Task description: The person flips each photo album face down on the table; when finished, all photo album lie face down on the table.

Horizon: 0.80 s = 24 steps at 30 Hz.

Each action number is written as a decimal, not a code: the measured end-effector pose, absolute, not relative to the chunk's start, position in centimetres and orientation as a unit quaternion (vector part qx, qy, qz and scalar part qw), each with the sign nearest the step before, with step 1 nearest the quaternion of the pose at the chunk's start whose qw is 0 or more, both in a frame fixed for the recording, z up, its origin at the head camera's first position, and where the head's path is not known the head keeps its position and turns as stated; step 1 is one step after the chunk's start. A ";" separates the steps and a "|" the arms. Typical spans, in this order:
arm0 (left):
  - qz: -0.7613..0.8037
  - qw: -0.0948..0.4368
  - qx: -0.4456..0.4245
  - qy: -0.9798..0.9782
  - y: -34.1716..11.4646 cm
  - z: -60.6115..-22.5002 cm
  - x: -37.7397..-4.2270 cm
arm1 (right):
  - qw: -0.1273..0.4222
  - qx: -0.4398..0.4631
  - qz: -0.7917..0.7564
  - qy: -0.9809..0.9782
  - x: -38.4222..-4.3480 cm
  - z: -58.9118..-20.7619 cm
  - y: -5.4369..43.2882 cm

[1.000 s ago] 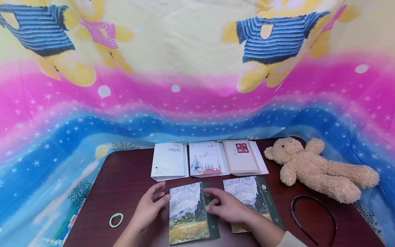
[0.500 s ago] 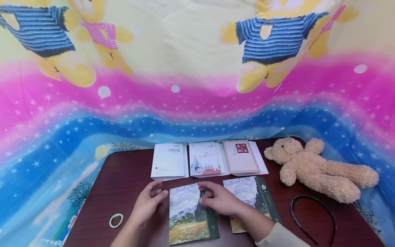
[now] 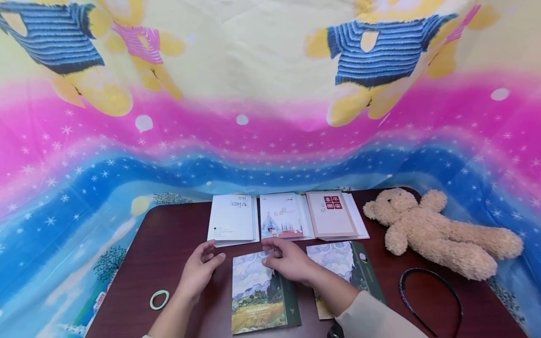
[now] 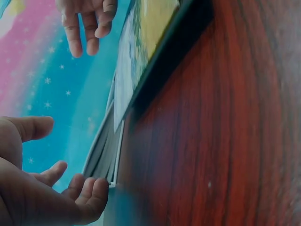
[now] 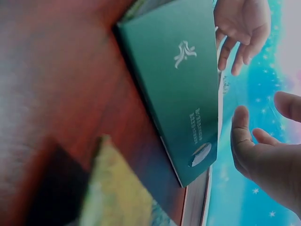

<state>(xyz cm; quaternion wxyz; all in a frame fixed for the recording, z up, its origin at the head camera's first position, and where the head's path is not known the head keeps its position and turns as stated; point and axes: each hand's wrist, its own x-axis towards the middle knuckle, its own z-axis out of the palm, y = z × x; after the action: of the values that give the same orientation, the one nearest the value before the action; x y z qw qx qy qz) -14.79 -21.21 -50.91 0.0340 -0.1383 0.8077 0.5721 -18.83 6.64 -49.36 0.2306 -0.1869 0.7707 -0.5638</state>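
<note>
A photo album (image 3: 255,300) with a painted landscape cover and green spine lies flat on the near side of the table. My left hand (image 3: 198,270) hovers just left of its top corner, fingers loosely bent and holding nothing. Over the album's upper right part is my right hand (image 3: 289,259), also holding nothing; its relaxed fingers overlap the cover in the head view. The right wrist view shows the green spine (image 5: 174,89) beside the right hand (image 5: 273,160). A matching second album (image 3: 327,256) lies to the right, partly hidden by my right forearm.
Along the back of the table stand a white album (image 3: 232,218), a tent-picture album (image 3: 281,216) and a beige album (image 3: 331,220). A teddy bear (image 3: 427,230) and a headband (image 3: 431,272) lie at right. A green ring (image 3: 159,300) lies at left.
My right hand has moved left and away from me, from the album's spine to over its upper part. The left hand has drawn slightly away and left. The albums stay put.
</note>
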 end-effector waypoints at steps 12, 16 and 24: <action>0.561 0.013 -0.164 0.812 -22.3 -51.1 -16.5 | 0.200 -0.185 -0.557 0.785 -21.2 -49.4 4.5; 0.560 0.011 -0.163 0.812 -22.4 -51.1 -16.9 | 0.186 -0.182 -0.553 0.791 -21.9 -49.5 3.6; 0.550 0.013 -0.166 0.818 -22.3 -51.6 -17.6 | 0.161 -0.169 -0.515 0.825 -22.8 -50.6 2.2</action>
<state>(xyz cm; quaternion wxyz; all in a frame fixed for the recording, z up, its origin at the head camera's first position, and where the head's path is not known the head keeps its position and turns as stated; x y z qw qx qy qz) -17.58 -22.31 -51.61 0.0131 -0.1663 0.8183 0.5501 -22.83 2.15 -50.59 0.1610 -0.1690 0.8245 -0.5155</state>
